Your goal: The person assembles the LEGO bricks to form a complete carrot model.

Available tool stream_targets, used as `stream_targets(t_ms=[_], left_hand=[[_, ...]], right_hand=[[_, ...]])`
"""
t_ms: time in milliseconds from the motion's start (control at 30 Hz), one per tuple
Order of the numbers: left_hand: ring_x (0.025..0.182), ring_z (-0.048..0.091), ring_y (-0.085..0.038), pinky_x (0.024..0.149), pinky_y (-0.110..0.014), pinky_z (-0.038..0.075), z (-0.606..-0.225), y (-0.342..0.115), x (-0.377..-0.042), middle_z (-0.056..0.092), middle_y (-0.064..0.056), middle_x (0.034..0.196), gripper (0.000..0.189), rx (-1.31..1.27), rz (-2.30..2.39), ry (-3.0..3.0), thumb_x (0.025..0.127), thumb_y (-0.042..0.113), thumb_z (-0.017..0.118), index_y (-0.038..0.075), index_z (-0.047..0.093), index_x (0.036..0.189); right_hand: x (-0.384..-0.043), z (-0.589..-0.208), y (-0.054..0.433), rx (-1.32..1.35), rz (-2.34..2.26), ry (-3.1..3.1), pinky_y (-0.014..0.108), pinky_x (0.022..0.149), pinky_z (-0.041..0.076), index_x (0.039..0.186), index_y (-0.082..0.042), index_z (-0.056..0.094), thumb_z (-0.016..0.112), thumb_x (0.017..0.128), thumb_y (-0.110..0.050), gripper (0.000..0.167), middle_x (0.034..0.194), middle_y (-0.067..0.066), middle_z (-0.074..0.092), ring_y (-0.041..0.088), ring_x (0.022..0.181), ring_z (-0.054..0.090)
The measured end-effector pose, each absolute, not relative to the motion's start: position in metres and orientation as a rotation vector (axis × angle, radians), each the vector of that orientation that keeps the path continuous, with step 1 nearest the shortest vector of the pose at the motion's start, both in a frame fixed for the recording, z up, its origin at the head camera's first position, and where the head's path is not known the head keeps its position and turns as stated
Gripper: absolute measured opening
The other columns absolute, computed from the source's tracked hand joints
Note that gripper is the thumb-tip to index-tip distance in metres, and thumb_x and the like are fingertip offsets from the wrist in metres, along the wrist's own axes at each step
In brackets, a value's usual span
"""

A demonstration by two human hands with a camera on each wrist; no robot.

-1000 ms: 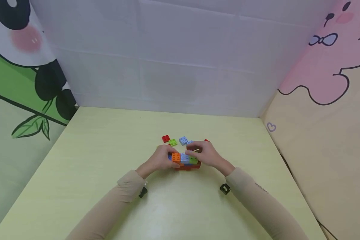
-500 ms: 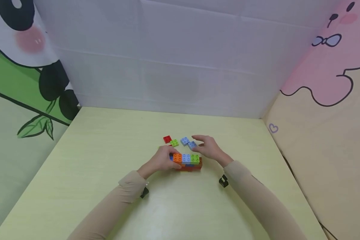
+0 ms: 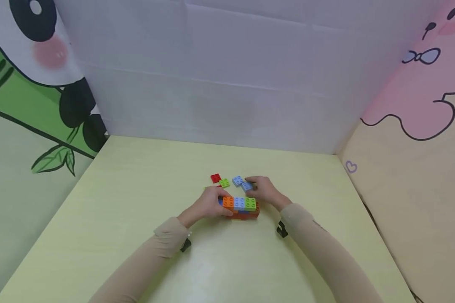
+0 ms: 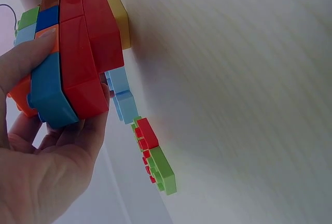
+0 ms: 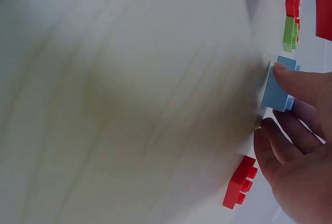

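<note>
My left hand (image 3: 208,203) grips the left end of a stack of toy building bricks (image 4: 83,63). On its top row sit an orange brick (image 3: 228,203), a light blue brick (image 3: 239,204) and a lime green brick (image 3: 250,204). Red and dark blue bricks make up the lower layers, with a yellow brick (image 4: 122,22) underneath. Behind the stack's right end, my right hand (image 3: 264,190) pinches a loose light blue brick (image 5: 277,86), its thumb against the near side. A second loose light blue brick (image 3: 237,181) lies just left of it.
A red brick (image 3: 215,178) and a lime green brick (image 3: 224,183) lie behind the left hand on the pale table (image 3: 227,269). Another red brick (image 5: 240,182) lies beyond the right hand's fingers. A white wall (image 3: 220,84) rises at the table's back.
The right hand has let go of the lime green brick on the stack's top and moved back to a loose light blue brick. The left hand keeps its grip on the stack.
</note>
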State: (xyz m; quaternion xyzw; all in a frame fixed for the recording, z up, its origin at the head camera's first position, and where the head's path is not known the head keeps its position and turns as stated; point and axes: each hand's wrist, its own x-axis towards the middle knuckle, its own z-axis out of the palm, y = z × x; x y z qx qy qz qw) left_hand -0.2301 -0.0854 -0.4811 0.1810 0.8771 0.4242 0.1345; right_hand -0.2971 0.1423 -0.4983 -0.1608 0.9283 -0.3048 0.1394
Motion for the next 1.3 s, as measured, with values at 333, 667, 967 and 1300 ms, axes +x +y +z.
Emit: stream_targets(t_ms=[333,667,967,1300], left_hand=[[0.094,0.05,-0.02,0.08,-0.035,0.044,-0.482,-0.084,-0.23,0.058,0.002,0.099,0.037,0.536,1.228,2.552,0.071,0.024,0.086,0.011,0.072,0.103],[0.096,0.048,-0.02,0.083,-0.036,0.042,-0.48,-0.082,-0.231,0.058,0.002,0.1,0.037,0.512,1.196,2.56,0.071,0.023,0.086,0.011,0.072,0.104],[0.094,0.049,-0.02,0.081,-0.035,0.043,-0.48,-0.083,-0.232,0.059,0.002,0.098,0.037,0.512,1.197,2.559,0.071,0.023,0.086,0.012,0.072,0.103],[0.092,0.05,-0.02,0.079,-0.034,0.044,-0.478,-0.083,-0.23,0.059,0.001,0.098,0.035,0.535,1.213,2.551,0.071,0.023,0.086,0.011,0.072,0.101]], right_hand=[[-0.294,-0.501,0.148,-0.5,-0.816,2.735,0.039,0.09,0.046,0.125,-0.006,0.062,0.077,0.082,-0.017,0.047,0.121,0.006,0.061,0.023,0.107,0.057],[-0.283,-0.482,0.154,-0.518,-0.903,2.774,0.03,0.078,0.051,0.121,-0.006,0.065,0.076,0.083,-0.021,0.042,0.11,0.003,0.065,0.015,0.094,0.06],[-0.266,-0.455,0.153,-0.642,-1.001,2.838,0.032,0.078,0.051,0.124,-0.004,0.063,0.076,0.083,-0.02,0.046,0.112,0.004,0.064,0.017,0.096,0.059],[-0.247,-0.437,0.151,-0.787,-1.073,2.757,0.033,0.077,0.052,0.118,-0.007,0.067,0.076,0.082,-0.022,0.04,0.111,0.001,0.065,0.014,0.093,0.059]])
